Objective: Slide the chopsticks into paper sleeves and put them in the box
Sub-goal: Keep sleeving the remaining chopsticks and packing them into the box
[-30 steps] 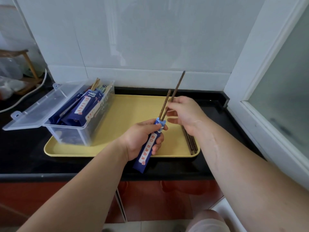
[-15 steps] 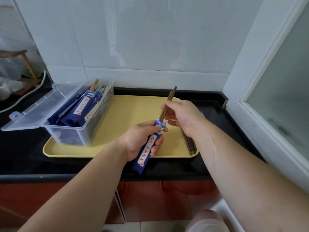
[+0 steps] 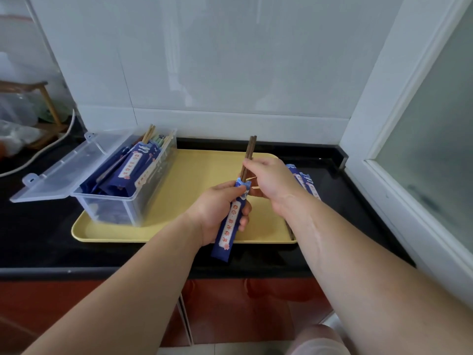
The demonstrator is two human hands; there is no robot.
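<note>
My left hand [image 3: 217, 213] grips a blue paper sleeve [image 3: 229, 228] with a white label, held tilted over the front edge of the yellow tray [image 3: 194, 175]. A pair of dark brown chopsticks [image 3: 250, 148] stands in the sleeve's open top, and my right hand [image 3: 271, 181] pinches them just above the sleeve. Their lower part is hidden inside the paper. The clear plastic box [image 3: 128, 196] sits on the tray's left side with its lid [image 3: 61, 172] swung open, holding several sleeved chopsticks.
Spare blue sleeves [image 3: 303, 181] lie on the black counter right of the tray, partly behind my right forearm. More dark chopsticks [image 3: 290, 230] peek out at the tray's right edge. A white tiled wall stands behind; a white door frame [image 3: 378, 119] rises to the right.
The chopsticks have slid deeper into the sleeve and less of them sticks out above. My right hand has come down closer to my left hand.
</note>
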